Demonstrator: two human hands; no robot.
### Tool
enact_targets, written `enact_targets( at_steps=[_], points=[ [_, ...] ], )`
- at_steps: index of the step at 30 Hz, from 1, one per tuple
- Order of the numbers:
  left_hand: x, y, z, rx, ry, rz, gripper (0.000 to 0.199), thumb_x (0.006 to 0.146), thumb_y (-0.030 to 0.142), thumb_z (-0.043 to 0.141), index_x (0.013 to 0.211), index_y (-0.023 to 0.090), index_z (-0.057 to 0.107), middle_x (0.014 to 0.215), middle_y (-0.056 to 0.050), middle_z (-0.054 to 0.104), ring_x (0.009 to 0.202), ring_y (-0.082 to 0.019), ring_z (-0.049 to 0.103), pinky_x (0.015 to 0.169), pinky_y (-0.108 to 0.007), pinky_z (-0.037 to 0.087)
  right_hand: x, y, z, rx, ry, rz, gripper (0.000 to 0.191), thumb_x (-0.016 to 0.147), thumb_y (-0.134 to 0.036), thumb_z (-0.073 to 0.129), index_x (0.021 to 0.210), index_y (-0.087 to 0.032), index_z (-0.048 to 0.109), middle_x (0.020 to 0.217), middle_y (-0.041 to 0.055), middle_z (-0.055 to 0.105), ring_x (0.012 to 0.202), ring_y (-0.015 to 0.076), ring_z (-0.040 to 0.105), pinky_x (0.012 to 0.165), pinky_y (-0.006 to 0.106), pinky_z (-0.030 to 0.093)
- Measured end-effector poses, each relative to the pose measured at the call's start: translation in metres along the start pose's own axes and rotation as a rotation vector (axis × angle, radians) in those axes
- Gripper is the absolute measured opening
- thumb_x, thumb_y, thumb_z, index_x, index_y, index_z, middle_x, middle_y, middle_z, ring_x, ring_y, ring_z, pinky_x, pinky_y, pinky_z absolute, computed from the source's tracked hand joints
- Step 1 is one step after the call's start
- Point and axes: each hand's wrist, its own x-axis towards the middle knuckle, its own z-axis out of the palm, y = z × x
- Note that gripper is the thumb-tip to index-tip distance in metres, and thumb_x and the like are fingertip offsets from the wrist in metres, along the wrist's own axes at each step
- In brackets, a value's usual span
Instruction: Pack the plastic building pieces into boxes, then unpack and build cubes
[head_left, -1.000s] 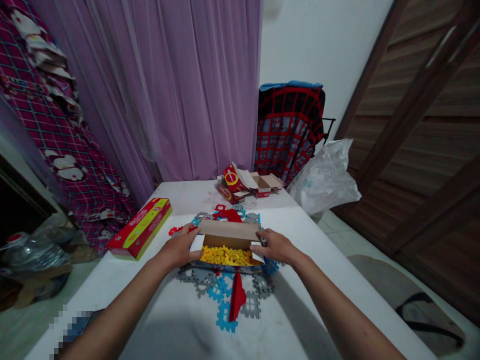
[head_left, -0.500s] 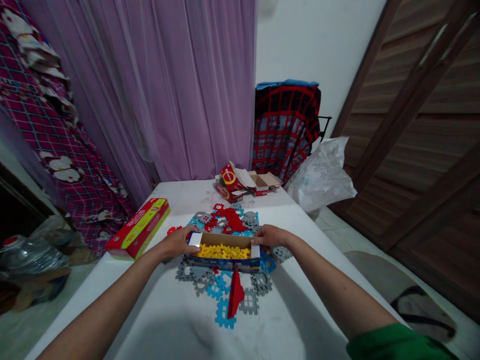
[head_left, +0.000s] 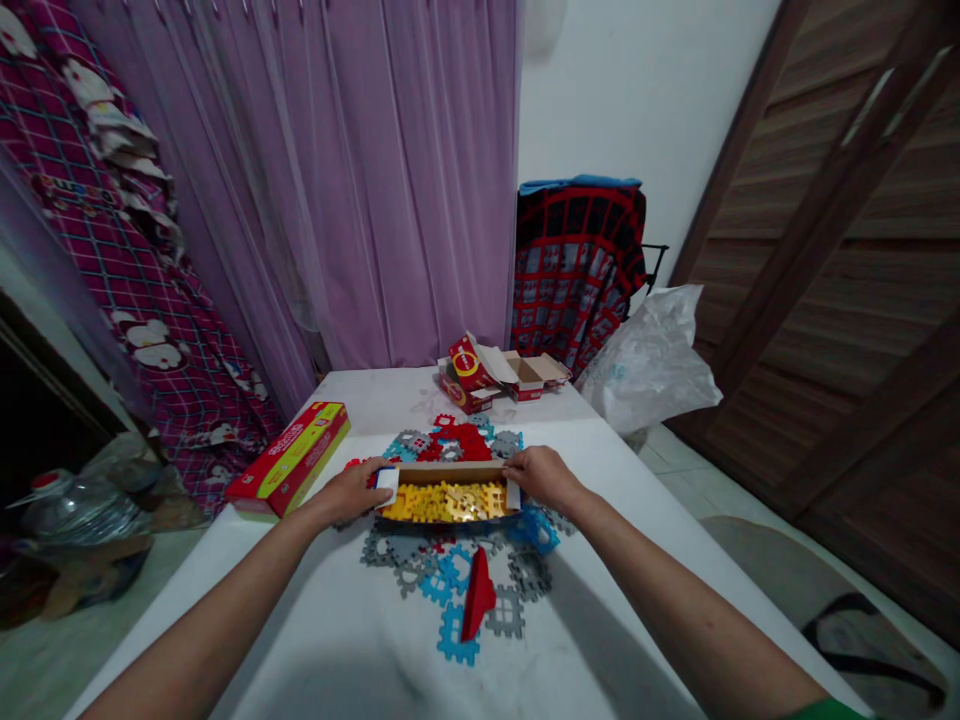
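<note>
An open cardboard box (head_left: 450, 474) with blue sides stands over the middle of the loose pieces, its inside facing me. Yellow plastic building pieces (head_left: 448, 502) with notched edges fill it. My left hand (head_left: 355, 490) grips the box's left end, thumb near the white flap. At the far right corner, my right hand (head_left: 543, 474) has its fingers closed on the rim beside the other white flap. Blue pieces (head_left: 453, 634), grey pieces (head_left: 507, 612) and a red triangular piece (head_left: 478, 596) lie in front of the box. More red pieces (head_left: 466, 440) are heaped behind it.
A red and yellow box (head_left: 291, 458) lies at the table's left edge. Opened red cartons (head_left: 474, 375) sit at the back of the white table (head_left: 300, 620). Beyond the right edge is a clear plastic bag (head_left: 651, 365); a purple curtain (head_left: 397, 180) hangs behind.
The box has tipped toward me, so more of the yellow pieces shows and less of its blue front. My right hand has moved up along the rim. The view has shifted slightly.
</note>
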Motion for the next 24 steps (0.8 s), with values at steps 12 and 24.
enact_targets(
  at_steps=[12,24],
  points=[
    [0.016,0.001,0.023,-0.067,0.235,0.006,0.047,0.084,0.029,0.043,0.126,0.021,0.063,0.118,-0.005,0.072,0.109,-0.022,0.064,0.093,-0.034,0.048,0.009,-0.010,0.006,-0.120,0.317,0.092,0.032,0.096,-0.030,0.047,0.117,-0.030,0.072,0.106,0.0053,0.076,0.096,0.0242,0.072,0.083,0.030,0.052],
    [0.023,-0.015,0.040,-0.080,0.525,0.065,0.045,0.081,0.026,0.054,0.124,0.022,0.066,0.108,-0.005,0.076,0.099,-0.021,0.070,0.091,-0.033,0.051,0.028,0.007,0.043,-0.038,0.556,-0.054,0.031,0.094,-0.020,0.051,0.118,-0.025,0.071,0.101,0.0063,0.077,0.088,0.0193,0.073,0.079,0.025,0.054]
  ],
)
